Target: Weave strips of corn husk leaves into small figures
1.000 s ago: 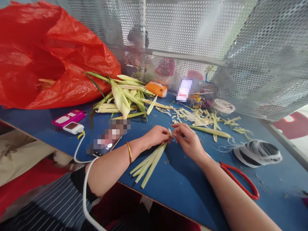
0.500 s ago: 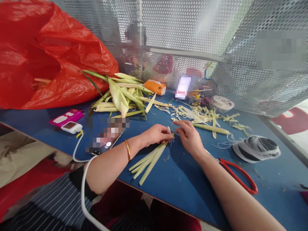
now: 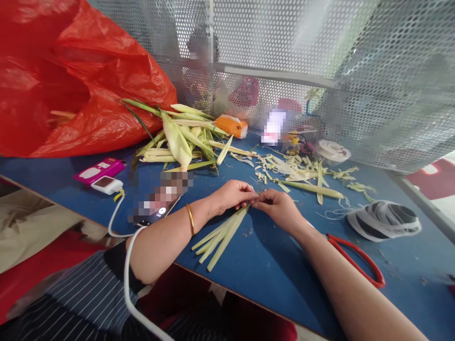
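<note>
Head view: left hand, pinched on strips; right hand, earlier spread, now fingertips together beside it, contents hidden, both seemingly working one end.

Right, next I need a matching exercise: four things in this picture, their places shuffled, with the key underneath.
1. bundle of pale green leaf strips
2. plain gold-coloured bangle
3. large red plastic bag
4. red looped tool handle

A. upper left of the picture
B. around the left forearm
C. held at one end by the left hand
D. on the blue table, beside the right forearm

Pairs: 1-C; 2-B; 3-A; 4-D
</note>
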`<state>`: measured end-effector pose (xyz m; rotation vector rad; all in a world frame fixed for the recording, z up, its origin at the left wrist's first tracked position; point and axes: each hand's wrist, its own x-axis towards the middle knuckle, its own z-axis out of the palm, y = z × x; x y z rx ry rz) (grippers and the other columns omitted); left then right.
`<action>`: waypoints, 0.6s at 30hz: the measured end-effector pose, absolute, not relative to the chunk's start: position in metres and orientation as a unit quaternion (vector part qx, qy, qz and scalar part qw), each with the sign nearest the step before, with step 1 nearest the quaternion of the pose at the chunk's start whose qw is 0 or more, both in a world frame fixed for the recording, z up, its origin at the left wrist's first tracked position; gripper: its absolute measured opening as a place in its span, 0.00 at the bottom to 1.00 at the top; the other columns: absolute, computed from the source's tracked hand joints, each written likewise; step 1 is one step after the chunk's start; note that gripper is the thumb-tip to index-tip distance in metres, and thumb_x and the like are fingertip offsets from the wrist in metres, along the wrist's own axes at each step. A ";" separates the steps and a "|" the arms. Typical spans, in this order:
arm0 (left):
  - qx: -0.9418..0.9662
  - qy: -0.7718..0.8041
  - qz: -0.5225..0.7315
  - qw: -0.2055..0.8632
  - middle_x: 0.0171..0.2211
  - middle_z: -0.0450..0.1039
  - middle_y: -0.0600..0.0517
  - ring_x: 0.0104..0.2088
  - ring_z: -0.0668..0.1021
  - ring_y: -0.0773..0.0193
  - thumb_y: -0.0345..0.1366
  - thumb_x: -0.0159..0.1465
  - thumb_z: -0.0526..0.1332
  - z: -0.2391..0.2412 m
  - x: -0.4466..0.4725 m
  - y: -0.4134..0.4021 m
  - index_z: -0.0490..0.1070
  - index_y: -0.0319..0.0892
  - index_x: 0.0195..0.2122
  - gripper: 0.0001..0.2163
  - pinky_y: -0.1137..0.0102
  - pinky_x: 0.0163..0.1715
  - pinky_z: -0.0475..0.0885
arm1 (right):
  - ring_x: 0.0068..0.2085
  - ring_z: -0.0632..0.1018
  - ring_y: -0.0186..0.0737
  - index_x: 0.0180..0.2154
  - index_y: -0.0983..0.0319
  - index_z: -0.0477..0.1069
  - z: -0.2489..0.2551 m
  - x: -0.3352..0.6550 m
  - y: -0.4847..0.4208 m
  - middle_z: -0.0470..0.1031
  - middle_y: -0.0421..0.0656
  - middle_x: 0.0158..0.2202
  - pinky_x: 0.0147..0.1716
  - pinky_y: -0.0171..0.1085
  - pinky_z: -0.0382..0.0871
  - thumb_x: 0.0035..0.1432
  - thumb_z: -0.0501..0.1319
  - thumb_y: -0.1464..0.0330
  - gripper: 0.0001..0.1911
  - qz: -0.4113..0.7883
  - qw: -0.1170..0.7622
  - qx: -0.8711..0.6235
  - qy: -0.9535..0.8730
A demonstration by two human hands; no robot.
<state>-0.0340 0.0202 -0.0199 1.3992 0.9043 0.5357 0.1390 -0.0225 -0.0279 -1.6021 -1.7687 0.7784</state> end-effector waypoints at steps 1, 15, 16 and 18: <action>0.613 0.398 0.237 0.640 0.18 0.65 0.58 0.17 0.63 0.75 0.45 0.54 0.66 -0.020 -0.034 0.020 0.71 0.38 0.28 0.13 0.77 0.17 0.56 | 0.28 0.70 0.37 0.23 0.60 0.74 -0.028 0.139 -0.022 0.71 0.40 0.25 0.29 0.36 0.60 0.48 0.64 0.61 0.10 0.291 0.317 -0.604 -0.671; 0.604 0.421 0.268 0.622 0.20 0.70 0.57 0.18 0.66 0.75 0.31 0.52 0.66 -0.022 -0.033 0.022 0.74 0.38 0.28 0.04 0.77 0.17 0.59 | 0.24 0.63 0.32 0.25 0.61 0.71 -0.025 0.147 -0.024 0.65 0.35 0.21 0.24 0.35 0.55 0.49 0.63 0.59 0.12 0.423 0.267 -0.548 -0.670; 0.610 0.418 0.275 0.615 0.20 0.70 0.56 0.19 0.68 0.74 0.30 0.52 0.66 -0.022 -0.033 0.022 0.73 0.38 0.27 0.03 0.77 0.18 0.61 | 0.24 0.64 0.33 0.26 0.61 0.72 -0.026 0.147 -0.023 0.66 0.36 0.22 0.24 0.35 0.56 0.49 0.63 0.59 0.11 0.414 0.280 -0.551 -0.668; 0.628 0.406 0.290 0.597 0.21 0.71 0.56 0.20 0.70 0.73 0.29 0.51 0.67 -0.022 -0.033 0.024 0.74 0.38 0.26 0.03 0.77 0.20 0.64 | 0.27 0.70 0.35 0.30 0.60 0.71 -0.028 0.147 -0.021 0.71 0.38 0.26 0.27 0.35 0.63 0.50 0.62 0.61 0.09 0.398 0.338 -0.552 -0.650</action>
